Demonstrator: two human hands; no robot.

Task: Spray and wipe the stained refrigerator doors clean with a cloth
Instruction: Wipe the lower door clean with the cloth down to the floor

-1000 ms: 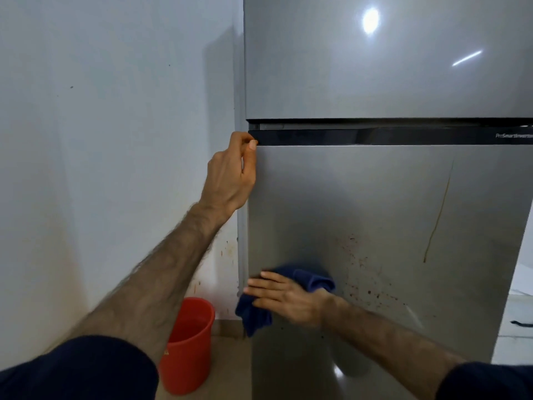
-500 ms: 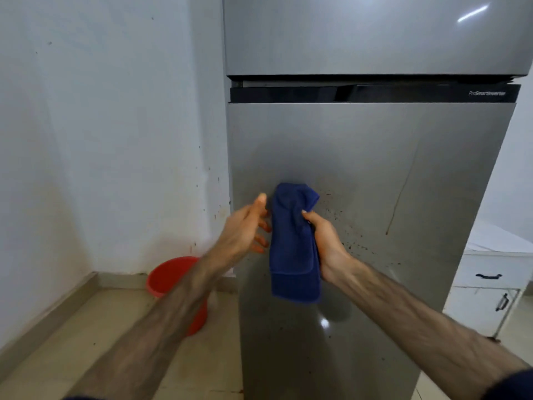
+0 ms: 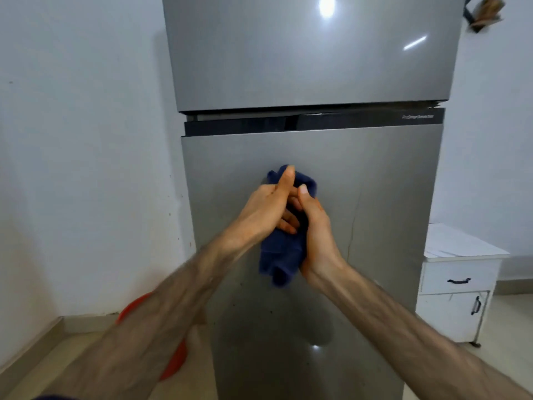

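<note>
Both hands are closed on the blue cloth (image 3: 281,255), held in the air in front of the lower refrigerator door (image 3: 360,226): the left hand (image 3: 265,209) wraps it from one side with the thumb raised along the top fold, the right hand (image 3: 315,235) clamps it from the other, fingers curled in. A second ago the right hand pressed the cloth flat to the door while the left gripped the door's edge; since then both have come off the steel and gathered the cloth between them. My reading is that wiping is paused to refold or turn the cloth to a fresh face. Work remains: a thin brown streak (image 3: 353,220) runs down the door just right of the hands, and small specks show lower down. The upper door (image 3: 311,53) looks clean from here. A red bucket (image 3: 173,362) stands on the floor at left, a white cabinet (image 3: 458,284) at right.
</note>
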